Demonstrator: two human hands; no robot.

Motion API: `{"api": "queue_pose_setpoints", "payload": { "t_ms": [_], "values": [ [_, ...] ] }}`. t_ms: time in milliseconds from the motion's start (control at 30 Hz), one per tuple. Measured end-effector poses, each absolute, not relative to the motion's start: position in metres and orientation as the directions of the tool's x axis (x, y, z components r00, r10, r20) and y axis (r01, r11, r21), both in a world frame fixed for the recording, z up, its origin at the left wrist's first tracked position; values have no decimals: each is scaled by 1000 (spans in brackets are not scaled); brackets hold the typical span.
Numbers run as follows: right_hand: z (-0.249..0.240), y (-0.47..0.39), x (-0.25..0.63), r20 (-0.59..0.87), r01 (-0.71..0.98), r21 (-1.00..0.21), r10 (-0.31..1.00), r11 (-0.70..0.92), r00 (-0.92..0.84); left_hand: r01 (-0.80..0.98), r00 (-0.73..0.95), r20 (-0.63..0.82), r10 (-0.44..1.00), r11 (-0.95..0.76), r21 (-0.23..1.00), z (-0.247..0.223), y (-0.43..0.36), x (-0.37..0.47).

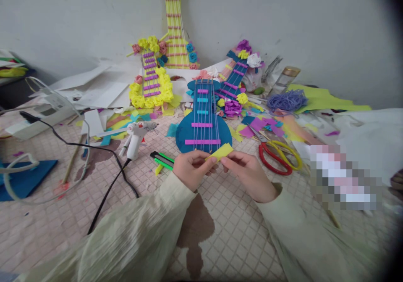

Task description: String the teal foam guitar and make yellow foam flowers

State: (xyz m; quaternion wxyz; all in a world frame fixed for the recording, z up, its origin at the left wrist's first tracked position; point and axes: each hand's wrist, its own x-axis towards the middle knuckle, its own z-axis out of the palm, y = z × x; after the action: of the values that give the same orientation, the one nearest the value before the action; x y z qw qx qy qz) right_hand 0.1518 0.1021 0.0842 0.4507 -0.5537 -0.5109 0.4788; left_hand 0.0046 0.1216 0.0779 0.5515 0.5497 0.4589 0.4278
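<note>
Between my two hands is a small strip of yellow paper [222,150]. My left hand [195,167] pinches its left end, and my right hand [247,170] pinches the right end. Just beyond my fingers lies a blue paper guitar [184,133] with pale strings and pink and light-blue cross strips; my hands hide its near edge. A green and black utility knife [163,160] lies beside my left hand. Scissors with red and yellow handles [277,170] rest to the right of my right hand.
A white glue gun [135,141] stands at left, its black cord [108,189] running towards me. Decorated paper guitars [174,34] lean against the wall. Purple yarn [287,100] and paper scraps [256,126] lie behind the scissors. A power strip [40,118] is far left.
</note>
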Motion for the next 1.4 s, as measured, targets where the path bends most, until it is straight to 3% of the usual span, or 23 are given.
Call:
{"api": "queue_pose_setpoints", "payload": {
  "t_ms": [633, 867, 1400],
  "values": [
    [83, 101, 152, -93, 146, -985, 995, -88, -23, 53, 232, -22, 972, 10, 999, 78, 121, 4],
    [81, 101, 151, -91, 110, -990, 996, -89, -16, 195, 181, 143, 973, -178, 964, 78, 124, 1],
    [78, 99, 148, -21, 162, -987, 995, -6, -93, 45, 164, 112, 980, -121, 992, 75, 127, 4]
  ]
}}
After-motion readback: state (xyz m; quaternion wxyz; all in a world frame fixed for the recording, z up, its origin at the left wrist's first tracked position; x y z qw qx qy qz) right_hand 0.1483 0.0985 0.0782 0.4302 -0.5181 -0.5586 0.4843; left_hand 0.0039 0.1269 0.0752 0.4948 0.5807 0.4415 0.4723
